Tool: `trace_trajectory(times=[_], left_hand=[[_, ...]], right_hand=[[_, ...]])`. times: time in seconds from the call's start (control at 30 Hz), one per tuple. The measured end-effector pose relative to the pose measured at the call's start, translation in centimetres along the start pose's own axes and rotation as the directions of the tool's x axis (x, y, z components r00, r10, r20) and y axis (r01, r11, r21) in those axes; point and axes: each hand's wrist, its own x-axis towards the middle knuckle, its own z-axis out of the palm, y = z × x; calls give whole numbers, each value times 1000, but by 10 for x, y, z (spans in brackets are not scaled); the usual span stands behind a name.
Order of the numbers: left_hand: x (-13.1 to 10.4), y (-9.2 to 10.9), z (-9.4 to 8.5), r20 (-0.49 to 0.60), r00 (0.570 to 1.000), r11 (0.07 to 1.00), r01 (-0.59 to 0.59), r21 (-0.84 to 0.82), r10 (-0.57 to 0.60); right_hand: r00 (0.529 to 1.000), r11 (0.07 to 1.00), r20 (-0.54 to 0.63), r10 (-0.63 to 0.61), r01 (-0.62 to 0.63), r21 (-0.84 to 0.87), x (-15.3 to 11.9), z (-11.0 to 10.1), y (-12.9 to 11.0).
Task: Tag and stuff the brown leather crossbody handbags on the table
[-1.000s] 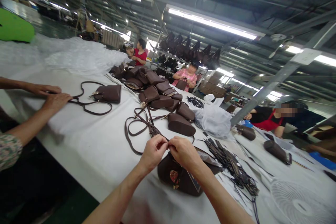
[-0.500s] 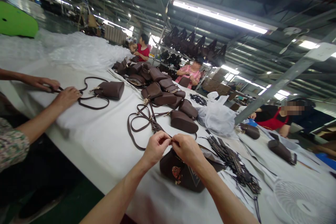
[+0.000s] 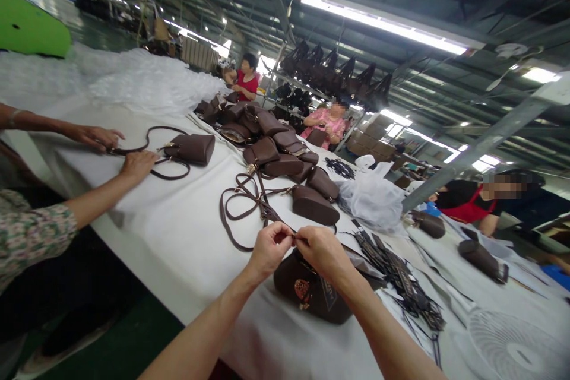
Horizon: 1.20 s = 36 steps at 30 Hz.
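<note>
My left hand (image 3: 270, 247) and my right hand (image 3: 321, 249) meet fingertip to fingertip above a dark brown bag (image 3: 312, 291), each pinching a thin brown strap (image 3: 268, 211). The bag lies on the white-covered table with its top open, an orange-red charm and a dark tag on its front. From my fingers the strap runs up into looped brown straps with gold hardware. Beyond them a brown pouch (image 3: 314, 205) rests on its side. My fingers hide the exact spot being held.
Brown pouches (image 3: 262, 151) are heaped beyond my hands. A clear plastic bag (image 3: 371, 193), black tags (image 3: 392, 270) and a white fan (image 3: 516, 344) are to the right. At left, a co-worker's hands (image 3: 138, 166) touch another pouch's strap.
The co-worker's near hand has moved right along the strap, and the far hand's fingers have spread. My two hands keep their pinch just above the bag. The view has shifted slightly.
</note>
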Motion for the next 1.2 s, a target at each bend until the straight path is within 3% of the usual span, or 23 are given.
trace_trajectory(times=[0.23, 0.33, 0.4, 0.47, 0.57, 0.63, 0.7, 0.83, 0.93, 1.0, 1.07, 1.13, 1.2], left_hand=[[0, 7, -2, -13, 999, 997, 29, -71, -30], [-1, 10, -3, 9, 998, 988, 57, -146, -57], [-1, 12, -4, 32, 997, 980, 80, -180, -75], [-1, 13, -4, 58, 994, 974, 100, -205, -90], [1, 13, -5, 103, 988, 961, 137, -238, -115], [1, 11, -6, 128, 983, 951, 161, -263, -131], [0, 9, -8, 162, 974, 913, 206, -352, -157], [-7, 1, -12, 239, 944, 696, 329, -638, -228], [-11, -6, -15, 236, 934, 561, 350, -750, -268], [-13, -9, -16, 218, 934, 495, 337, -801, -282], [-14, -12, -16, 169, 941, 438, 288, -851, -292], [-15, -15, -16, 119, 947, 402, 238, -884, -299], [-16, -17, -15, 105, 947, 393, 224, -892, -302]], right_hand=[[997, 992, -79, 9, 0, 123, -1, 1, -1], [995, 938, -74, 73, -43, 344, -3, -4, 1], [998, 803, 10, 55, -50, 594, -7, -13, 5], [994, 613, 98, -38, -55, 788, -15, -23, 11], [968, 397, 185, -167, -106, 912, -27, -30, 21], [956, 343, 204, -213, -122, 931, -32, -27, 26], [959, 426, 197, -202, -96, 900, -34, -21, 26], [970, 822, 155, -188, 69, 566, -31, -20, 18], [968, 927, 111, -226, 179, 329, -29, -27, 12], [983, 925, 34, -180, 157, 345, -28, -29, 11], [993, 860, -85, -77, 109, 498, -26, -24, 12], [979, 710, -188, 78, 78, 699, -20, -17, 13], [959, 534, -205, 194, 72, 843, -14, -11, 11]])
